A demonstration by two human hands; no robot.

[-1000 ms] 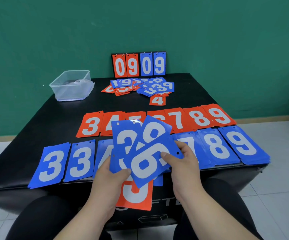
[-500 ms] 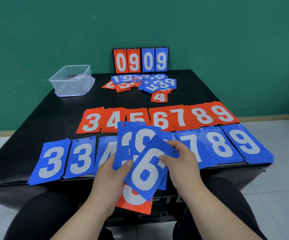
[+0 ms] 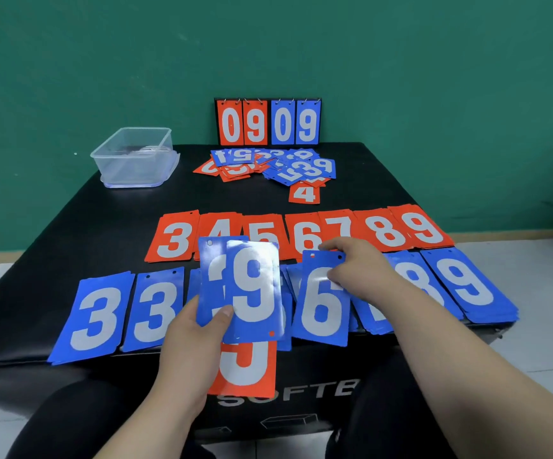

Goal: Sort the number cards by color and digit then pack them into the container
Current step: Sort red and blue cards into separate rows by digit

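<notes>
A: Grip first: left hand clutches a fanned stack, thumb on a blue 9, lower centre. Clear container sits upper left, well apart.
B: And the unsorted pile?
A: Top centre. Then right hand, centre frame, pinches the top edge of the blue 6 card, over the blue row.
B: Handling?
A: My read: thin, light, glossy, so likely slick and slightly bendy. Take one by an edge, thumb on the face. Stacks probably slide; square them before lifting.
</notes>
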